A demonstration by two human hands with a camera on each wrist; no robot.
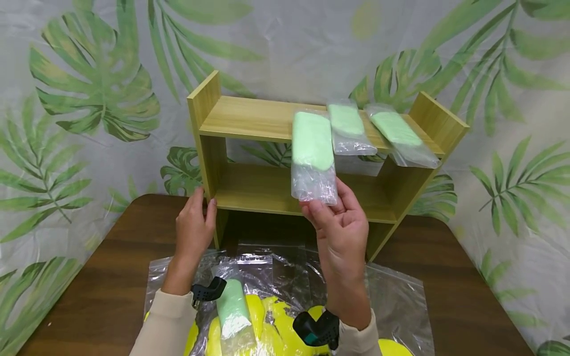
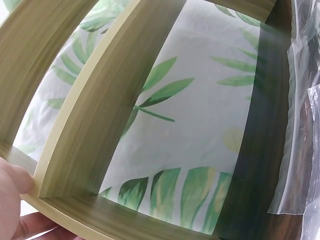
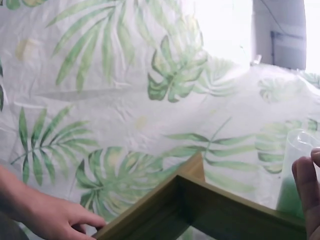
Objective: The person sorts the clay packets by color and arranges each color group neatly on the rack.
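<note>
My right hand (image 1: 343, 240) pinches the lower end of a clear packet holding a light-green, clay-like block (image 1: 312, 141), raised upright before the wooden shelf (image 1: 254, 114). In the right wrist view, only some fingers (image 3: 306, 185) and part of this packet (image 3: 288, 197) show at the right edge. My left hand (image 1: 194, 232) grips the shelf's left side panel, its thumb (image 2: 15, 177) at the front edge. Two similar packets, a middle one (image 1: 346, 121) and a right one (image 1: 396, 129), lie on the top board with their ends hanging over its front.
The shelf stands on a dark wooden table (image 1: 102, 277) against a leaf-patterned cloth (image 1: 303, 54). In front of it lie clear zip bags (image 1: 398, 296) with yellow pieces (image 1: 289, 331). Another green packet (image 1: 233, 301) rests on them, between my forearms.
</note>
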